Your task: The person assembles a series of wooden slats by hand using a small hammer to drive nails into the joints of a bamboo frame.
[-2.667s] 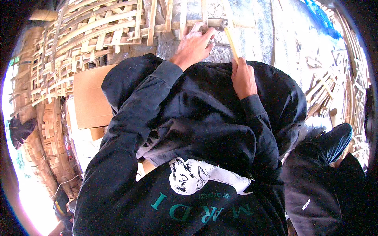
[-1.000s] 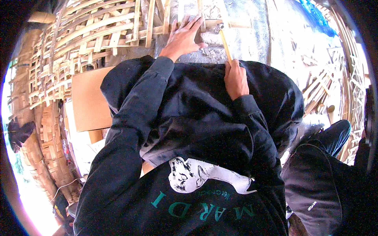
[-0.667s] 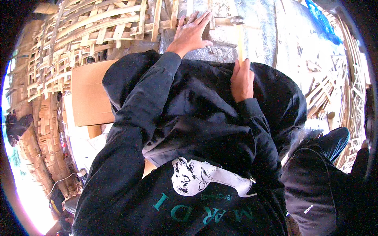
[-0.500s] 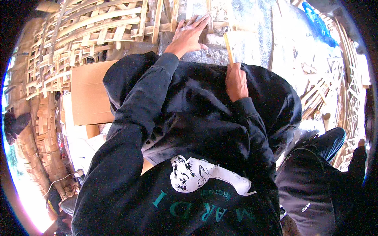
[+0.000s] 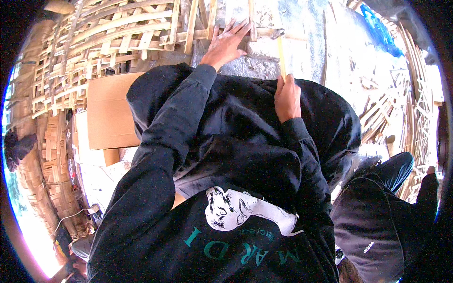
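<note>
My right hand [image 5: 288,100] is wrapped around the pale wooden handle of a hammer [image 5: 282,57], its small metal head pointing away from me. The hammer head is beside the end of a thin bamboo strip [image 5: 203,34] that lies crosswise. My left hand [image 5: 225,46] rests with fingers spread over this strip, the fingertips close to an upright strip [image 5: 252,21]. Both strips adjoin an open-weave bamboo panel [image 5: 113,35] that stretches to the far left. Whether the hammer head touches the strip, I cannot tell.
A cardboard box [image 5: 112,111] stands left of my knee. Loose bamboo strips [image 5: 384,108] are piled at the right, below a blue sheet [image 5: 382,30]. Another person in dark clothes [image 5: 370,226] sits close by on my lower right. Shiny sheeting [image 5: 302,23] covers the ground ahead.
The hammer has swung slightly farther away and to the right, my right hand shifting a little right with it. My left hand stays almost where it was.
</note>
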A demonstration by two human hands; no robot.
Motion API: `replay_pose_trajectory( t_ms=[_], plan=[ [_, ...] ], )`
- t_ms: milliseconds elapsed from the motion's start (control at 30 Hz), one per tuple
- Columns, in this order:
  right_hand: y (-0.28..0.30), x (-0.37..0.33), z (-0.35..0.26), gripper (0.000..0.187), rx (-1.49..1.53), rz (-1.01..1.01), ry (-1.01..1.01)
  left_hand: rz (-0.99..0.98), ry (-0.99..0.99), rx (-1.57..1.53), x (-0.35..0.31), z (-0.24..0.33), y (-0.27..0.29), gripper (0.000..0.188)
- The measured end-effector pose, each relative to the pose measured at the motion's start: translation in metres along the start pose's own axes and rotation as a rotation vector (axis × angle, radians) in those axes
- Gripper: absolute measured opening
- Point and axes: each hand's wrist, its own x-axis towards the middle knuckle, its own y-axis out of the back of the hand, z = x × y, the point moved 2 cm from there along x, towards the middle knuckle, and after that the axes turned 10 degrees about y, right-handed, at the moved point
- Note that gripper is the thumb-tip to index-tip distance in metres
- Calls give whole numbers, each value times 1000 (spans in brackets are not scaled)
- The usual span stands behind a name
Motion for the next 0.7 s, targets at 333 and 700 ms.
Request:
replay_pose_trajectory(
  t_ms=[333, 700],
  plan=[
    [-13, 3, 2, 32, -47, -91, -125, -7, 2, -28, 8, -4, 1, 111],
    [17, 4, 18, 32, 14, 171, 7, 20, -143, -111, 1, 20, 16, 70]
  ],
)
